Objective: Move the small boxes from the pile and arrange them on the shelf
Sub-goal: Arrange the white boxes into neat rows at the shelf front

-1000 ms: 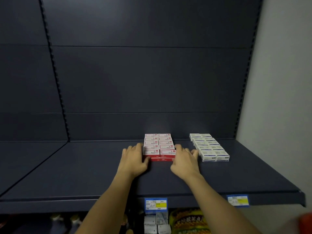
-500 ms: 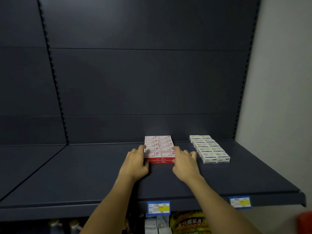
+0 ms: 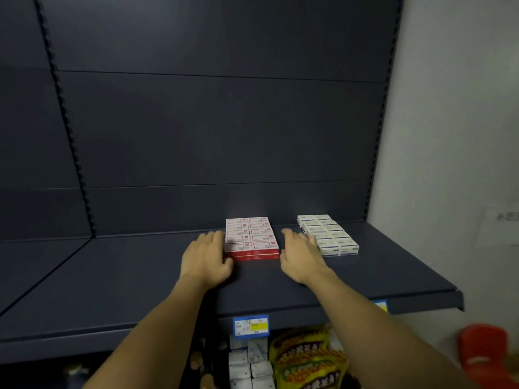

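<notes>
A block of small red-and-white boxes (image 3: pixel 252 239) stands on the dark blue shelf (image 3: pixel 140 276), two columns wide and stacked in layers. My left hand (image 3: pixel 206 258) lies flat against the block's left side, fingers pointing back. My right hand (image 3: pixel 302 255) is flat on the shelf at the block's right side, a small gap from it, fingers spread. Neither hand holds a box. A second block of white-and-blue boxes (image 3: pixel 328 234) stands just right of my right hand.
The shelf's back panel rises behind the boxes and a white wall (image 3: pixel 449 136) bounds the right end. Price tags (image 3: pixel 250 325) hang on the shelf's front lip. Below are yellow snack bags (image 3: pixel 306 357), small white boxes (image 3: pixel 247 363) and a red object (image 3: pixel 486 349).
Both hands slid from the block's front corners further back along its sides. The right hand has come slightly off the block. The camera moved closer.
</notes>
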